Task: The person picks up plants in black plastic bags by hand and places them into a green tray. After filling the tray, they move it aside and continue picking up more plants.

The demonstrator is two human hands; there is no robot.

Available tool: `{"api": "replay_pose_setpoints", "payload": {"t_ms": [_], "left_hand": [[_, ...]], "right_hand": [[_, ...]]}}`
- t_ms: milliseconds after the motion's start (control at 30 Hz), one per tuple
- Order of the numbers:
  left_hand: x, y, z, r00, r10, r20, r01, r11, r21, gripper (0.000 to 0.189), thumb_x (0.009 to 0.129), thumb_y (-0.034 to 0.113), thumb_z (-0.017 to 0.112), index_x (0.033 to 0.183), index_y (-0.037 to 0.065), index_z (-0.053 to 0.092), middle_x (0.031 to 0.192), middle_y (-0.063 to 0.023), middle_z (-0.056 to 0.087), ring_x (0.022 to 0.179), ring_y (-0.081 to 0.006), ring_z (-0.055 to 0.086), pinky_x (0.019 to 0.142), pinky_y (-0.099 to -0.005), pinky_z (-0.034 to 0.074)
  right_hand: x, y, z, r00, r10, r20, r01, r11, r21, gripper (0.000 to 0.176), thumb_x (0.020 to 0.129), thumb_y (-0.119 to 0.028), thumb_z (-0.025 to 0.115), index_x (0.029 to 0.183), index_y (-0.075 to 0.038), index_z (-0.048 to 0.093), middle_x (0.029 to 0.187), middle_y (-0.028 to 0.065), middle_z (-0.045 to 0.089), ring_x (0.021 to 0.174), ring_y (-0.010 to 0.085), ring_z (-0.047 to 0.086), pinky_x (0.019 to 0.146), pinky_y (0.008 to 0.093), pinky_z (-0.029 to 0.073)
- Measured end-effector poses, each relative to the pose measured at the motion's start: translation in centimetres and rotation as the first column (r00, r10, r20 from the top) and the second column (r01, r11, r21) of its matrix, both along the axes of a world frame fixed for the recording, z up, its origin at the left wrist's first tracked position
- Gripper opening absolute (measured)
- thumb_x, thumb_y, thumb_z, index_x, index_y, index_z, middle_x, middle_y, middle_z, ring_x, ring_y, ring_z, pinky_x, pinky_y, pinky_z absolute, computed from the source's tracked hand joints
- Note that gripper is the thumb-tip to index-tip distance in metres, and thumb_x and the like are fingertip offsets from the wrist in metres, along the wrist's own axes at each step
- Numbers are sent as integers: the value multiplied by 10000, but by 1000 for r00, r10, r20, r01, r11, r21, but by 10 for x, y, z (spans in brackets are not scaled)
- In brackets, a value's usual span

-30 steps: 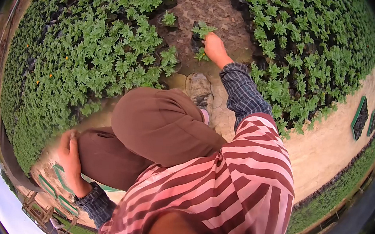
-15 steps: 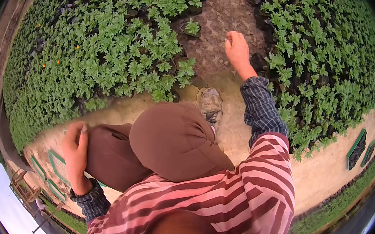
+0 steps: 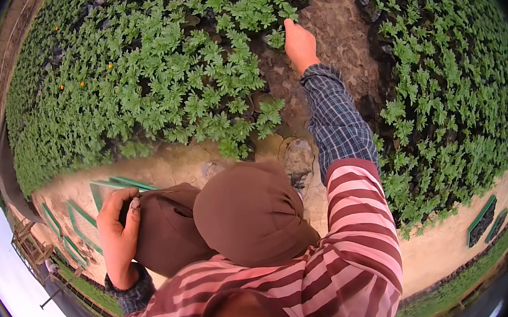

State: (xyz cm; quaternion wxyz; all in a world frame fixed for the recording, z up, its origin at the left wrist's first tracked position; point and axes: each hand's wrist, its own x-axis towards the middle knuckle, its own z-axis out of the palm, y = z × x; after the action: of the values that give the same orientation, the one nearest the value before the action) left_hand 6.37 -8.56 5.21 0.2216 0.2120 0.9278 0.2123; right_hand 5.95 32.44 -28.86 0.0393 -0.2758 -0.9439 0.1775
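Observation:
My right hand (image 3: 300, 44) reaches forward over the bare soil strip, its fingers closed with their tips right at the leaves of a small green seedling (image 3: 274, 38) on the edge of the left plant block. What it holds, if anything, is hidden behind the fingers. Beside my bent left knee (image 3: 172, 230), my left hand (image 3: 116, 227) has loosely curved fingers and the thumb apart, with nothing visible in it. Dark soil smudges mark the thumb. Past its fingers a green-rimmed tray (image 3: 102, 192) shows on the ground.
Dense leafy seedlings in black bags (image 3: 169, 81) fill the left, with several orange flowers. Another seedling block (image 3: 439, 104) stands on the right. Between them runs a soil strip (image 3: 341, 31). My shoe (image 3: 299, 158) rests on the pale ground. Green-edged trays (image 3: 481, 219) lie at both sides.
My right hand has moved forward and left, from over the bare soil to the small seedling. The view has shifted, and my left hand appears lower and slightly right beside the knee.

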Motion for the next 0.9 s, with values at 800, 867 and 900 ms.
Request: {"api": "replay_pose_setpoints", "payload": {"t_ms": [800, 867, 900], "left_hand": [[-7, 28, 0, 996, -89, 0, 89, 996, -4, 153, 859, 86, 583, 974, -14, 598, 870, -160, 588, 804, -313, 556, 750, -356, 445], [-7, 32, 0, 995, -98, 0, 98, 995, -5, 154, 854, 85, 586, 971, -14, 597, 868, -159, 588, 803, -315, 554, 748, -357, 444], [-7, 34, 0, 994, -111, -7, 111, 994, -11, 155, 849, 82, 587, 968, -16, 596, 866, -160, 586, 802, -318, 554, 747, -360, 445]], "right_hand": [[212, 111, 4, 952, -210, 225, 199, 978, 69, 167, 758, -26, 551, 920, -52, 583, 866, 186, 594, 896, 378, 594, 741, 458, 474], [189, 105, 32, 947, -248, 203, 208, 958, 200, 169, 771, -55, 548, 936, -65, 584, 876, 160, 591, 897, 353, 599, 747, 450, 483], [171, 100, 42, 960, -266, 87, 234, 934, 270, 171, 779, -69, 546, 945, -72, 583, 880, 146, 589, 895, 343, 600, 752, 445, 486]]}}
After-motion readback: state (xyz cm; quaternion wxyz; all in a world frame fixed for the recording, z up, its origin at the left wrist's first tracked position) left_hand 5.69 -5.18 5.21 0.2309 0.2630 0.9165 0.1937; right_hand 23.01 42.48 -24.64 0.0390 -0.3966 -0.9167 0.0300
